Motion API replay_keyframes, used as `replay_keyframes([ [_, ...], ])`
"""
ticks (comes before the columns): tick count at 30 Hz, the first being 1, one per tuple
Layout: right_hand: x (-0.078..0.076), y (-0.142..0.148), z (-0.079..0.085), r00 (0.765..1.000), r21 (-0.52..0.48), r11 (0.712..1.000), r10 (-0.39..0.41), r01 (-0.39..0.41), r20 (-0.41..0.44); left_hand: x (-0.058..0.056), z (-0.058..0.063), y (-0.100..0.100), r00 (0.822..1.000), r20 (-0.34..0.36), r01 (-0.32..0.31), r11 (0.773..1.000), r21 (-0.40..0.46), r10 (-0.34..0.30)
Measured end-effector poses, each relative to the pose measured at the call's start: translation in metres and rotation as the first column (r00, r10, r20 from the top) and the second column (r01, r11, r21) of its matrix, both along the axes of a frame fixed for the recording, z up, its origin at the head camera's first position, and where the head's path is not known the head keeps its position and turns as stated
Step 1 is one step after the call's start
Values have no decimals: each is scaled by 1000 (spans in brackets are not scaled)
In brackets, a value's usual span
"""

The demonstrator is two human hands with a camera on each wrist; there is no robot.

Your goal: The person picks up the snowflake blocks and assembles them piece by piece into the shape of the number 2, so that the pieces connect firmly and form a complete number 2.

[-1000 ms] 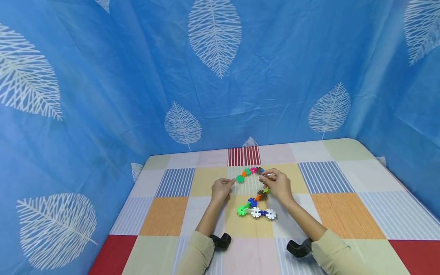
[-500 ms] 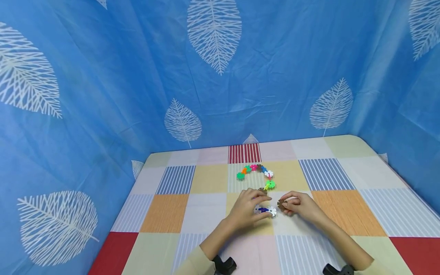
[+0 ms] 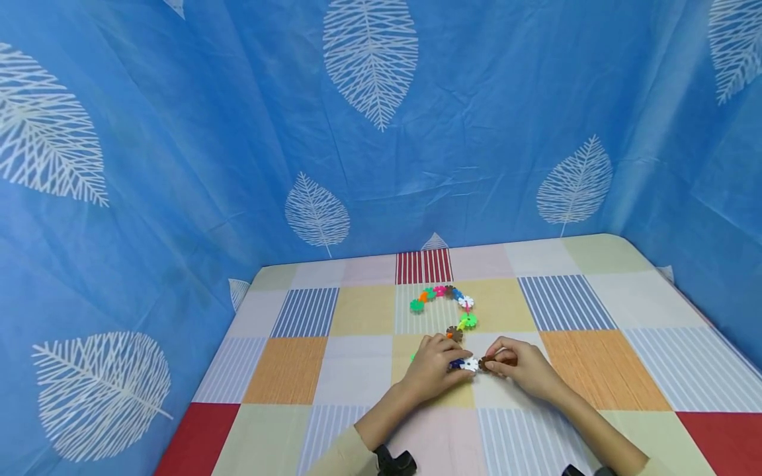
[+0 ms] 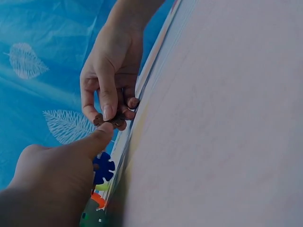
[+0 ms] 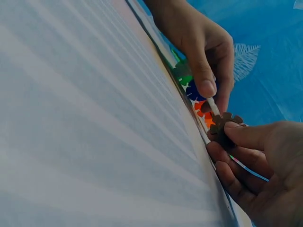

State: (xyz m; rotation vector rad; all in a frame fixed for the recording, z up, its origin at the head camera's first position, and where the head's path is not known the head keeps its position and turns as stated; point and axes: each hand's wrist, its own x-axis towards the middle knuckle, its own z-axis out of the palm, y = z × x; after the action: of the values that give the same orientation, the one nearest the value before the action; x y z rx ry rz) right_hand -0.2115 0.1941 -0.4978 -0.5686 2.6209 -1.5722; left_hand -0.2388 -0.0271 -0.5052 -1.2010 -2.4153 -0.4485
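My right hand pinches a brown notched plastic snowflake disc between thumb and fingers. Its edge meets a white snowflake disc at the near end of a linked chain. My left hand holds that white disc between thumb and fingers. A dark blue disc shows beside the white one, partly covered by the left hand. More of the chain's near row lies hidden under that hand. Whether the brown disc's slot is seated in the white one, I cannot tell.
The chain curves away in several colours, past another brown disc and a light green disc, to a green disc. A patchwork cloth covers the table. Blue curtains stand behind and at both sides.
Both hands came from the chain's far part to its near end, the right one with a brown disc. Since half a second ago, the brown disc has moved left against the white one.
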Motion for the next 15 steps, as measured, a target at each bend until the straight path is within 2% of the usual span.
replay_keyframes([
  [3,1,-1,-2,999,16,1000,-15,15,-47,0,0,0,1000,16,2,999,40,-3],
  [8,2,-4,-7,990,9,1000,-7,9,-143,1,-1,1,1000,4,14,999,47,-15],
  [11,3,-8,-9,973,0,1000,-19,20,-230,1,-1,2,1000,-7,16,999,36,-16],
  [15,2,-12,-13,940,-13,999,-50,48,-338,3,-2,2,1000,-21,-2,1000,10,2],
])
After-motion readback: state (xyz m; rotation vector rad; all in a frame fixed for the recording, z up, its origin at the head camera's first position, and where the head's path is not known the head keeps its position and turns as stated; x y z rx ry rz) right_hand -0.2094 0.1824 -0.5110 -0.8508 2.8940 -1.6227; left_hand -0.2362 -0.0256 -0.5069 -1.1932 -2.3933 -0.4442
